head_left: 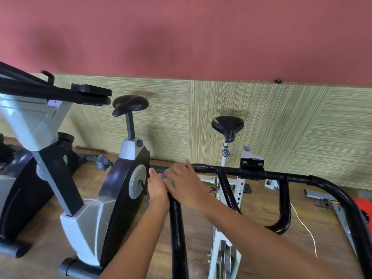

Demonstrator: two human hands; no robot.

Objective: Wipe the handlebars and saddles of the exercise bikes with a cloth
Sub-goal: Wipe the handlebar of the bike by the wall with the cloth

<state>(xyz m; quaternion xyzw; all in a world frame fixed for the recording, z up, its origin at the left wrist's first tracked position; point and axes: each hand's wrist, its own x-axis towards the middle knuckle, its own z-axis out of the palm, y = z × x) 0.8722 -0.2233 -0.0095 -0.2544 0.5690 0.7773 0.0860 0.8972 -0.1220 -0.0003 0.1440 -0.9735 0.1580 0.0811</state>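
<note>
While both hands meet at handlebar (pixel 177 218) corner | right hand (pixel 184 183) presses cloth (pixel 168 179), fingers flat | left hand (pixel 157 185) grip curls round bar

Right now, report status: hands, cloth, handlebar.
Both hands, left hand and right hand, at left bend of black handlebar. Green cloth pressed there, mostly hidden. Both saddles untouched. Nothing in the way.

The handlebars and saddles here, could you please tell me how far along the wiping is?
Nothing shows as finished. In hand: both hands, left hand and right hand, press a green cloth on the left bend of the black handlebar. Left, as far as I can tell: that bar's right side, the near saddle, the grey bike's saddle.
</note>
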